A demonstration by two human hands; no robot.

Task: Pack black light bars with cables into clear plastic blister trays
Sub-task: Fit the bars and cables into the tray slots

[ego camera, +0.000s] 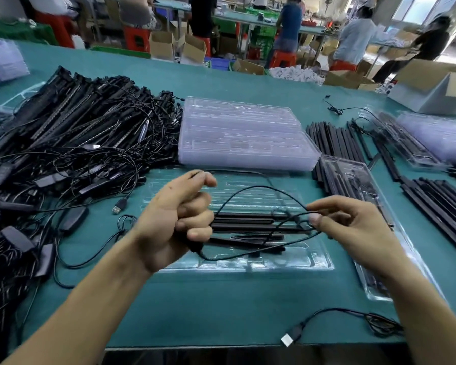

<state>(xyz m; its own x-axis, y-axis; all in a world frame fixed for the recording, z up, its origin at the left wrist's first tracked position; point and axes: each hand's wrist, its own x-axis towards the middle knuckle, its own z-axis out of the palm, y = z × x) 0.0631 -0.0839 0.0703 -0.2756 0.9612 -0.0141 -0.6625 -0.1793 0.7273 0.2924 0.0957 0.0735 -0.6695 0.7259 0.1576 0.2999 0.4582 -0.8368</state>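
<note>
A clear blister tray (274,262) lies open in front of me on the teal table, with several black light bars (245,224) lying in its channels. My left hand (174,219) is curled round the left ends of the bars and a cable end. My right hand (353,227) pinches a thin black cable (250,192) that loops up over the tray. A stack of empty clear trays (242,135) sits just behind.
A large tangle of light bars with cables and controllers (71,143) fills the left side. Loose black bars (337,139) and filled trays (353,177) lie on the right. A USB plug (291,335) lies at the near edge. People work at benches behind.
</note>
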